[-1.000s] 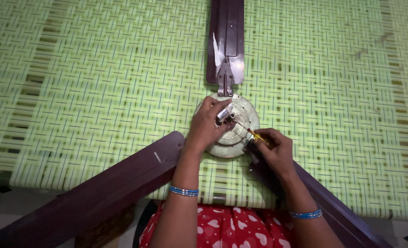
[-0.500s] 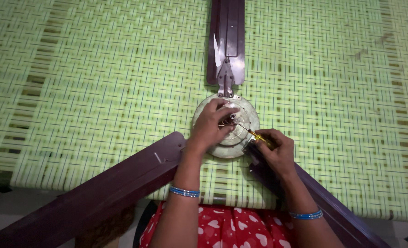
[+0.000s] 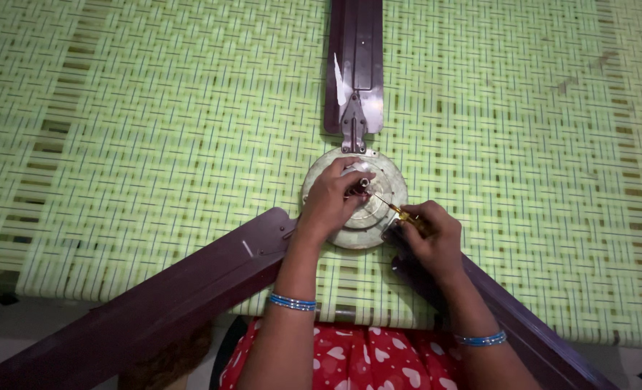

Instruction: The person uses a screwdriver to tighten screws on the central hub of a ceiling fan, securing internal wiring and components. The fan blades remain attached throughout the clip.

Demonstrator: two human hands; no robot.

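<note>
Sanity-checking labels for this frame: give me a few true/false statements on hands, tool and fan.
1. The right hand holds a screwdriver. True.
2. The left hand rests on the fan's round motor housing. True.
3. The fan lies on a bare wooden floor. False: it lies on a green woven mat.
4. The fan has dark brown blades. True.
5. Both wrists are bare. False: each wears blue bangles.

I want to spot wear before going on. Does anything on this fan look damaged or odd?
Yes: the far dark maroon fan blade shows a pale, peeling strip beside its metal bracket. The round cream motor housing looks stained and dull. The left hand and right hand hide the rest.
</note>
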